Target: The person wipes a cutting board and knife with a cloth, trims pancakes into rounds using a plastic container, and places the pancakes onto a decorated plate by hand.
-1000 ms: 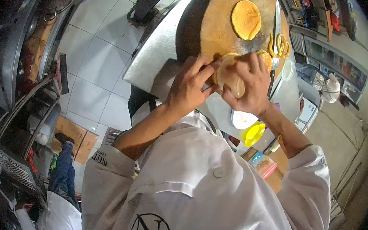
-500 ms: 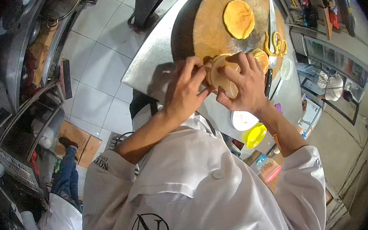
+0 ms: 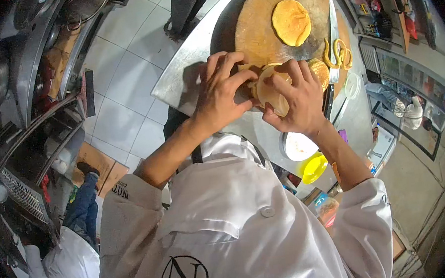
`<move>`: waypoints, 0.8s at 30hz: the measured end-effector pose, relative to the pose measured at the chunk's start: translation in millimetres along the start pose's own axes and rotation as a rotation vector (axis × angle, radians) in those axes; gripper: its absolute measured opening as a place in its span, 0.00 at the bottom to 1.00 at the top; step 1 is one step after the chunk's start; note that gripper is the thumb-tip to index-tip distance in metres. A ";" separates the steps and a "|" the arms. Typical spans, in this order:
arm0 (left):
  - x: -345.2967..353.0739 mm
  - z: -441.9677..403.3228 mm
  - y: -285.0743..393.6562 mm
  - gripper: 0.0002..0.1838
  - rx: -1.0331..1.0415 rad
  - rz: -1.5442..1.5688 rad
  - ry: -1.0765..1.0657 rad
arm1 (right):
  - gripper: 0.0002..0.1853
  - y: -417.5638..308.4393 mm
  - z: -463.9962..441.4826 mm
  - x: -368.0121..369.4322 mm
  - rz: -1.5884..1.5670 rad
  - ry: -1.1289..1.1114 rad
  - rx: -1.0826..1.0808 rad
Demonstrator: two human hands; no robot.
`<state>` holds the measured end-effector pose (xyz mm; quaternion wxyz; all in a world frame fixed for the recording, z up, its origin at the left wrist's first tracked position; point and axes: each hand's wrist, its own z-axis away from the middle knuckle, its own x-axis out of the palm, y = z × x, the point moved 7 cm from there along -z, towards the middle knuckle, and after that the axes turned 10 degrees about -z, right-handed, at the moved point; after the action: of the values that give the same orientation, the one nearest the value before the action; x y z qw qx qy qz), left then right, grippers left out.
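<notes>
A translucent round plastic tub (image 3: 274, 92) rests over a golden pancake at the near edge of the round wooden chopping board (image 3: 258, 33). My right hand (image 3: 299, 97) grips the tub from above, fingers curled over its rim. On the tub's other side, my left hand (image 3: 224, 88) has its thumb and fingers closed on the pancake's edge; the exact grip is partly hidden. A whole pancake (image 3: 291, 22) lies flat farther back on the board. Another pancake (image 3: 319, 73) sits beside my right hand, partly covered by it.
A long knife (image 3: 332, 48) lies along the board's right side, with curled yellow strips (image 3: 342, 54) on it. A clear lid (image 3: 353, 84), a white bowl (image 3: 298, 146) and a yellow bowl (image 3: 315, 167) stand nearby. A person in white (image 3: 71, 266) is at lower left.
My left hand has shifted slightly up and left, its fingers curling closer to the tub. My right hand stays on the tub. The whole view has shifted slightly.
</notes>
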<state>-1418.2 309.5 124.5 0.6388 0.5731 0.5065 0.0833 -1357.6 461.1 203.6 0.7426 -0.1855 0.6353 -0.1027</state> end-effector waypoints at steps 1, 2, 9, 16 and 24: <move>0.4 4.6 0.3 0.30 -0.005 -0.002 0.003 | 0.31 -0.1 -0.6 -0.1 -0.002 -0.003 -0.005; 2.8 11.4 0.4 0.29 -0.009 -0.020 -0.001 | 0.31 -0.6 -1.2 -1.1 -0.014 0.003 -0.018; 4.8 28.3 11.8 0.22 -0.008 -0.046 0.075 | 0.31 -2.6 -2.3 -1.4 0.002 0.022 -0.035; 9.1 38.1 17.0 0.19 -0.022 -0.020 0.047 | 0.32 -3.6 -2.6 -2.1 0.001 0.042 -0.054; 20.9 51.2 14.3 0.18 -0.167 0.183 0.043 | 0.32 -4.5 -1.6 -4.4 0.008 0.066 -0.059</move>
<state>-1363.4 295.4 116.0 0.6630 0.5598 0.4570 0.1955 -1359.5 458.4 209.2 0.7161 -0.2011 0.6627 -0.0870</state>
